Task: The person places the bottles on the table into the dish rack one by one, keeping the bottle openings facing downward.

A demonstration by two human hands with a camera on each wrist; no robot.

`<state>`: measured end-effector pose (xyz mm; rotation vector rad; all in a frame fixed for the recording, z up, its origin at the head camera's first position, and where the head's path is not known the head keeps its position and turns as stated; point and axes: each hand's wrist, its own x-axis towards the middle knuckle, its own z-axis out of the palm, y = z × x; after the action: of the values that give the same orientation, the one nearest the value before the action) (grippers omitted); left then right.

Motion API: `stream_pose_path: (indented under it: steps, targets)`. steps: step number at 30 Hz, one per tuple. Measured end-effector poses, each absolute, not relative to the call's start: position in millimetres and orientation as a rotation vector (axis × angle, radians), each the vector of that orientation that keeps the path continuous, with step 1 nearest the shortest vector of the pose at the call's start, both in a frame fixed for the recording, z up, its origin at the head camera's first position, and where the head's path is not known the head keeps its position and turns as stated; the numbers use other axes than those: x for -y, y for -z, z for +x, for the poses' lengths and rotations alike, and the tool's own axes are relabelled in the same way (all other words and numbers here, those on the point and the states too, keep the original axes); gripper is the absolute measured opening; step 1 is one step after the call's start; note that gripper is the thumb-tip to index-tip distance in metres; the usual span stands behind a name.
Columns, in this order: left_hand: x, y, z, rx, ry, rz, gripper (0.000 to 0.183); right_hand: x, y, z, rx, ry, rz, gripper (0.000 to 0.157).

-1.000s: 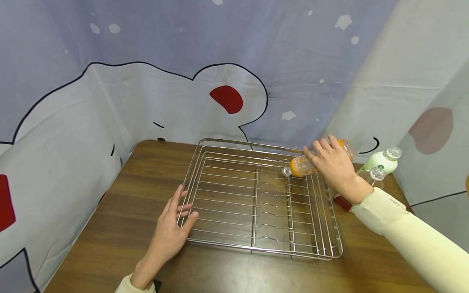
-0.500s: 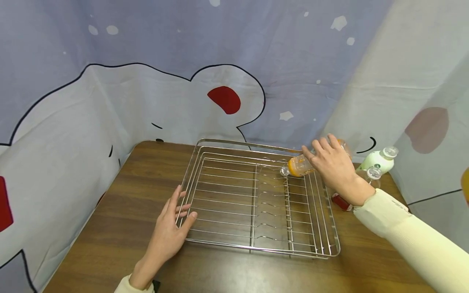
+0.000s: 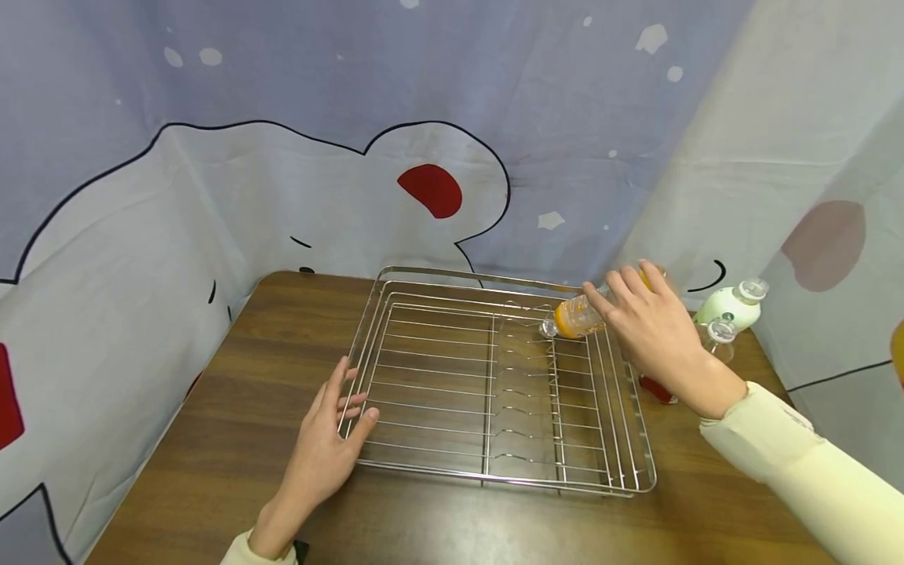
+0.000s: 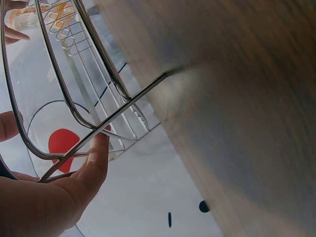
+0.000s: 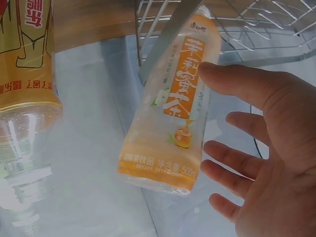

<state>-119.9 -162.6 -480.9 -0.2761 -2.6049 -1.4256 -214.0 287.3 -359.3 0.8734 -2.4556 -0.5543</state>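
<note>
Lying tilted at two o'clock on the wire rack (image 3: 494,476), the orange-labelled bottle (image 3: 577,316) points its neck toward eight o'clock and its base toward two, crossing the rim. Compared with half a second earlier, the bottle's neck holds almost the same place, whereas the right hand (image 3: 650,326) sits slightly farther toward three o'clock and covers more of the base. In the right wrist view that hand is wide, its thumb and fingers spread; the thumb tip overlaps the label's edge, and whether any finger presses the bottle cannot be told. The left hand (image 3: 326,443), at eight o'clock on the rack and little changed, is also wide, thumb and fingers to either side of the rim; a fingertip meets a wire in the left wrist view. Taken together, the shift suggests a loosening hold, with the rack probably bearing the bottle's weight; the tilt across the rim could let it roll. From the right hand, a green-and-white bottle (image 3: 730,310) stands near three o'clock, a clear bottle (image 3: 721,345) just beside it, and a red object (image 3: 658,390) near six.
</note>
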Motion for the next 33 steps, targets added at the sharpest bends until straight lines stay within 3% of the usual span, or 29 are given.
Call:
stream_pose_path:
  steps: [9,21,28,33]
  targets:
    - [161.1,479.9,-119.0,2.61,1.429,-0.277,0.084,-293.2,358.0,-197.7,2.458,0.333,0.841,0.084]
    - [160.6,479.5,-119.7,2.59,1.415,-0.295,0.082,-307.5,407.7,-172.4,2.17,-0.377,0.481,0.057]
    - [160.8,479.8,-119.5,2.594,1.418,-0.295,0.082,-310.3,424.7,-161.4,2.066,-0.664,0.268,0.068]
    - [160.4,478.4,-119.9,2.59,1.421,-0.295,0.082,-304.6,427.4,-150.3,1.966,-0.906,0.188,0.064]
